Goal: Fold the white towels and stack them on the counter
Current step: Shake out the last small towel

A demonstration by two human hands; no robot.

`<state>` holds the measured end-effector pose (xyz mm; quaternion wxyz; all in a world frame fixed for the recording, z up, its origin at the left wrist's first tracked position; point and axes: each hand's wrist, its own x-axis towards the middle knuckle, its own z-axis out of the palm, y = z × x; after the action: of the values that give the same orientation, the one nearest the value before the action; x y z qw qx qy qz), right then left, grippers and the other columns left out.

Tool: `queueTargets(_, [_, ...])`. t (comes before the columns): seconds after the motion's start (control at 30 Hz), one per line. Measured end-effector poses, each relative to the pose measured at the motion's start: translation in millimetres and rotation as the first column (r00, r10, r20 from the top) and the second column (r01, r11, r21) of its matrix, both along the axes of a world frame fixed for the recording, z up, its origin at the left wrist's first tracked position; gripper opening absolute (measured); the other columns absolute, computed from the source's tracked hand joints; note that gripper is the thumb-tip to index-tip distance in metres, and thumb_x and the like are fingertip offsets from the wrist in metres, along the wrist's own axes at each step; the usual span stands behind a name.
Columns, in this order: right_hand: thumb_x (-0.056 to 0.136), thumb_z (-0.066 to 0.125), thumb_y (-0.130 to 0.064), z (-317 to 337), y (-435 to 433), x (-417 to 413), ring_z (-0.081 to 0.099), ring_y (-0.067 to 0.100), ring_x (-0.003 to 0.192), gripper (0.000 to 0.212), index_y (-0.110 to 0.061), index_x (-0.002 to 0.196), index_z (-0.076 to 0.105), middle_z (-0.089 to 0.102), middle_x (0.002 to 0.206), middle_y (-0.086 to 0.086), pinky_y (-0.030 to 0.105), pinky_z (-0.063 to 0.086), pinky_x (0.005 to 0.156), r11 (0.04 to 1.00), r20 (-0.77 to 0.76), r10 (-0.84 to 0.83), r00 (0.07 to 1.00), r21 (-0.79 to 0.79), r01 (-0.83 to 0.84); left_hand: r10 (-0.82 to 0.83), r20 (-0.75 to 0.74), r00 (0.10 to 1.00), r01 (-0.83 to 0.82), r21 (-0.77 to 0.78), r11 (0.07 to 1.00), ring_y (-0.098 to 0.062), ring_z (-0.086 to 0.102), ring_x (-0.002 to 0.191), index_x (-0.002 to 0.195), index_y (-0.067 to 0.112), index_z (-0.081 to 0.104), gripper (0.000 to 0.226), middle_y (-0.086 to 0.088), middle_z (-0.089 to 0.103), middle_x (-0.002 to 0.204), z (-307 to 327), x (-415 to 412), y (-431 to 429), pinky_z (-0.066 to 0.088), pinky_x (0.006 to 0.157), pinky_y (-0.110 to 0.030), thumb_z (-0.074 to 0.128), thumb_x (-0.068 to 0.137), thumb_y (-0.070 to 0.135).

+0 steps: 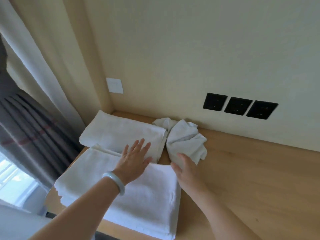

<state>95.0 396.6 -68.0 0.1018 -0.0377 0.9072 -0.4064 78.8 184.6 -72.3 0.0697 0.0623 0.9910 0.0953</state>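
While the left hand point(134, 161) lies flat with fingers spread and straight, holding nothing, its palm rests on the near towel point(147, 201) and its fingertips reach onto the far towel point(121, 134). Both are folded and lie side by side, touching, at the left end of the wooden counter point(251, 179). A pale bangle point(116, 182) circles that wrist. The right hand point(186, 168) curls thumb and fingers round the near end of a crumpled towel point(187, 137), which lies just right of the far towel, against the wall. Three black sockets point(239, 106) and a white switch point(114, 85) sit on the wall; a curtain point(26, 127) hangs left.
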Motion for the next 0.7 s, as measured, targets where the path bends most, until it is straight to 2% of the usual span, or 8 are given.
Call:
queueTargets(0.17, [0.097, 0.054, -0.035, -9, 63, -68, 0.041, 0.020, 0.132, 0.054, -0.023, 0.146, 0.035, 0.037, 0.149, 0.005, 0.030, 0.039, 0.100, 0.937, 0.298, -0.165, 0.940, -0.249, 0.244, 0.096, 0.147, 0.984, -0.129, 0.230, 0.965, -0.024, 0.017, 0.149, 0.156, 0.021, 0.015, 0.067, -0.006, 0.013, 0.163, -8, -63, 88, 0.019, 0.120, -0.040, 0.046, 0.100, 0.042])
queueTargets(0.27, [0.095, 0.058, -0.029, -22, 95, -110, 0.040, 0.022, 0.132, 0.059, -0.021, 0.148, 0.032, 0.034, 0.151, 0.003, 0.032, 0.041, 0.100, 0.912, 0.364, -0.176, 0.915, -0.290, 0.290, 0.245, 0.300, 0.922, -0.344, 0.341, 0.875, -0.029, 0.027, 0.143, 0.154, 0.015, 0.018, 0.071, -0.011, 0.024, 0.157, -17, -102, 121, 0.026, 0.117, -0.041, 0.054, 0.097, 0.035])
queueTargets(0.33, [0.095, 0.058, -0.024, -31, 108, -137, 0.042, 0.022, 0.131, 0.061, -0.020, 0.148, 0.031, 0.035, 0.149, 0.002, 0.033, 0.044, 0.097, 0.917, 0.388, -0.148, 0.910, -0.290, 0.273, 0.383, 0.365, 0.849, -0.503, 0.332, 0.798, -0.031, 0.036, 0.137, 0.151, 0.012, 0.022, 0.070, -0.014, 0.033, 0.149, -26, -123, 132, 0.032, 0.111, -0.040, 0.057, 0.095, 0.031])
queueTargets(0.43, [0.092, 0.054, -0.013, -40, 114, -175, 0.057, 0.026, 0.108, 0.047, -0.019, 0.137, 0.043, 0.056, 0.123, 0.007, 0.041, 0.053, 0.089, 0.922, 0.397, -0.113, 0.911, -0.301, 0.245, 0.529, 0.389, 0.754, -0.641, 0.262, 0.722, -0.031, 0.043, 0.130, 0.144, 0.006, 0.032, 0.060, -0.015, 0.040, 0.143, -39, -140, 141, 0.037, 0.103, -0.036, 0.058, 0.094, 0.025])
queueTargets(0.5, [0.090, 0.052, -0.008, -47, 114, -196, 0.058, 0.024, 0.104, 0.046, -0.018, 0.134, 0.044, 0.057, 0.109, -0.001, 0.045, 0.050, 0.094, 0.919, 0.398, -0.110, 0.911, -0.308, 0.246, 0.597, 0.360, 0.717, -0.696, 0.305, 0.650, -0.027, 0.056, 0.105, 0.125, 0.005, 0.049, 0.036, -0.012, 0.055, 0.118, -50, -148, 143, 0.044, 0.087, -0.036, 0.058, 0.093, 0.018])
queueTargets(0.57, [0.090, 0.054, -0.011, -58, 114, -211, 0.057, 0.018, 0.104, 0.049, -0.021, 0.136, 0.040, 0.053, 0.107, -0.007, 0.041, 0.049, 0.097, 0.909, 0.445, -0.092, 0.891, -0.328, 0.258, 0.597, 0.400, 0.695, -0.719, 0.404, 0.566, -0.019, 0.054, 0.075, 0.099, 0.007, 0.055, 0.008, -0.004, 0.056, 0.087, -57, -149, 150, 0.046, 0.067, -0.036, 0.054, 0.093, 0.012])
queueTargets(0.6, [0.090, 0.057, -0.012, -64, 116, -213, 0.057, 0.017, 0.102, 0.044, -0.019, 0.131, 0.044, 0.056, 0.107, -0.005, 0.040, 0.050, 0.095, 0.913, 0.471, -0.076, 0.879, -0.321, 0.251, 0.570, 0.435, 0.697, -0.716, 0.446, 0.536, -0.017, 0.054, 0.070, 0.093, 0.007, 0.055, 0.004, -0.003, 0.056, 0.081, -59, -147, 156, 0.046, 0.061, -0.033, 0.053, 0.093, 0.010])
queueTargets(0.7, [0.089, 0.063, -0.017, -79, 130, -208, 0.061, 0.019, 0.087, 0.019, -0.011, 0.106, 0.057, 0.064, 0.097, 0.004, 0.035, 0.051, 0.081, 0.945, 0.495, -0.104, 0.863, -0.220, 0.240, 0.404, 0.534, 0.743, -0.665, 0.518, 0.538, -0.018, 0.064, 0.084, 0.101, 0.017, 0.064, 0.016, -0.006, 0.067, 0.093, -56, -128, 179, 0.056, 0.070, -0.028, 0.054, 0.091, 0.009])
